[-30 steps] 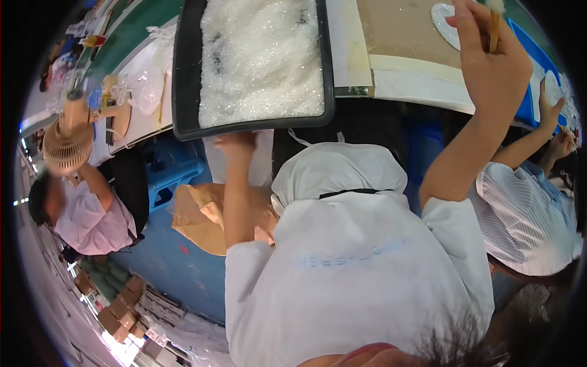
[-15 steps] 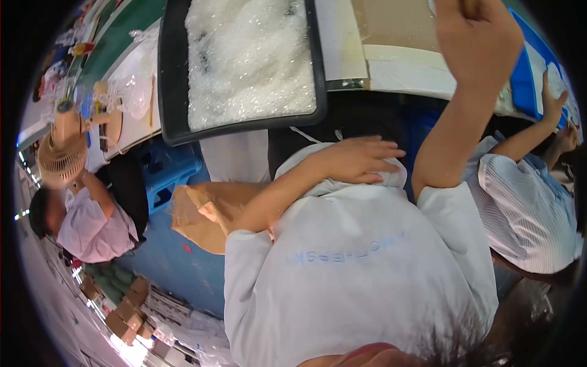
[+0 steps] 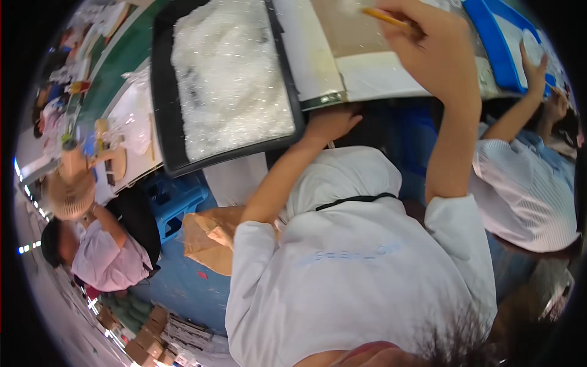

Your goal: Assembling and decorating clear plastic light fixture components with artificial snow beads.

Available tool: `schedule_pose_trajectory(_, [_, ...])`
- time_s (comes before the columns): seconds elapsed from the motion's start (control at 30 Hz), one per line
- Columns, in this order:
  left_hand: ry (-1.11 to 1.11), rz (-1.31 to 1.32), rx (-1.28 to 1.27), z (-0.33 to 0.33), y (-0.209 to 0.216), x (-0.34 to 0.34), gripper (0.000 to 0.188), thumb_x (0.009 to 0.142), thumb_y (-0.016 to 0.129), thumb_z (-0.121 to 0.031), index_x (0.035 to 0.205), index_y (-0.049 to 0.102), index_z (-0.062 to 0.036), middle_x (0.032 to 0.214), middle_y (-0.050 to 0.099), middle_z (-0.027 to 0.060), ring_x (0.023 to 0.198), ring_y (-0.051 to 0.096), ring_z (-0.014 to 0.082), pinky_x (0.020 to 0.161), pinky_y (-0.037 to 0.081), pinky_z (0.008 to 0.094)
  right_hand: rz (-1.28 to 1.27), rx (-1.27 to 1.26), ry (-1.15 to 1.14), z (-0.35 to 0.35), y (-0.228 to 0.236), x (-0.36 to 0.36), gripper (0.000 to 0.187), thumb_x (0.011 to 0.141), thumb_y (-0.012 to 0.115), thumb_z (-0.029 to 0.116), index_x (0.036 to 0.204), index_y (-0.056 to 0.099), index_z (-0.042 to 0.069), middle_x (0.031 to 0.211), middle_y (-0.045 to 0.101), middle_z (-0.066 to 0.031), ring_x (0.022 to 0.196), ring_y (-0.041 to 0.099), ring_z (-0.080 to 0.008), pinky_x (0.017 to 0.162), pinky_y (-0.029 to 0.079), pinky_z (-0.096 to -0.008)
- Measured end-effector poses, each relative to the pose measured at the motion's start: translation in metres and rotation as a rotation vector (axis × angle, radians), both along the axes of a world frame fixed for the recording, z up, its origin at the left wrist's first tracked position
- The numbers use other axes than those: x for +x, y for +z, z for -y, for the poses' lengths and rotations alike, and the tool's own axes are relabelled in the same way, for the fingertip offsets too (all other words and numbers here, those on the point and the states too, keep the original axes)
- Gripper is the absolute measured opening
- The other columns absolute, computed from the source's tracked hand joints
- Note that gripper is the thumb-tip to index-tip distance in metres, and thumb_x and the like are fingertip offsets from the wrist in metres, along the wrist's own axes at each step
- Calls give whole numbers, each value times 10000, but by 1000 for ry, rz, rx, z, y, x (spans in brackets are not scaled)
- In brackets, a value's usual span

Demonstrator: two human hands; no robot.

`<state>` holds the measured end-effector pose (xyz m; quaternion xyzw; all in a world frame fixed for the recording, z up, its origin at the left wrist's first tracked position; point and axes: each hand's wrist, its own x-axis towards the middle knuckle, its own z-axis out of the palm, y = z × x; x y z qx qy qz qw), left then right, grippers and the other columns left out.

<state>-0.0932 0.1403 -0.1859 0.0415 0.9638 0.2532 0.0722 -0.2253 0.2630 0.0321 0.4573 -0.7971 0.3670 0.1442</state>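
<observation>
My right hand (image 3: 437, 52) is closed around a thin yellow-orange stick (image 3: 386, 18), above the table. At the stick's far end is a pale blur that I cannot make out. Lower down, at the table's front edge, my left hand (image 3: 331, 125) reaches forward over my lap. One of its fingers stretches out to the right, and the others are partly hidden by the edge; nothing shows in it. Left of that hand stands a black tray (image 3: 165, 158) heaped with small clear, glittering pieces (image 3: 235, 85).
To the right, a co-worker's hand (image 3: 534, 70) is over a blue tray (image 3: 498, 58). On the left are a fan (image 3: 72, 189), another person (image 3: 110, 251) and a blue stool (image 3: 177, 205). A brown paper bag (image 3: 208, 244) sits by my left elbow.
My left hand has moved from lying across my lap forward to the table edge. My right hand has come left and nearer, bringing the stick into fuller sight. The view has shifted.
</observation>
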Motion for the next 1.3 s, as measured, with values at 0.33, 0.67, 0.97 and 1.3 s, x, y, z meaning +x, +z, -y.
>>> schedule_pose_trajectory(0.33, [-318,-1314,101,-81,143,30,208,770,561,-183,825,701,-39,1072,639,220,1066,596,303,983,435,479,-1,-66,44,84,-15,-10,138,873,619,124,983,657,51,733,622,-136,595,571,-221,564,442,-313])
schedule_pose_trajectory(0.67, [-106,-817,-95,47,192,172,134,731,637,-180,734,578,-60,803,611,77,668,585,226,612,480,360,-47,-92,160,98,20,-10,140,860,623,70,995,654,46,738,612,-98,584,524,-164,547,410,-288])
schedule_pose_trajectory(0.97, [1395,-833,-501,316,211,211,308,903,610,-195,1095,605,45,1024,657,199,948,647,337,854,493,404,50,-115,347,131,22,36,115,827,640,57,939,665,45,678,574,-75,542,473,-138,528,375,-298])
schedule_pose_trajectory(1.3, [1252,-752,-409,346,220,214,245,882,671,-216,862,651,27,743,670,168,713,680,303,624,505,340,358,-120,445,141,20,42,108,843,642,58,941,667,21,661,595,-61,526,466,-101,508,366,-251])
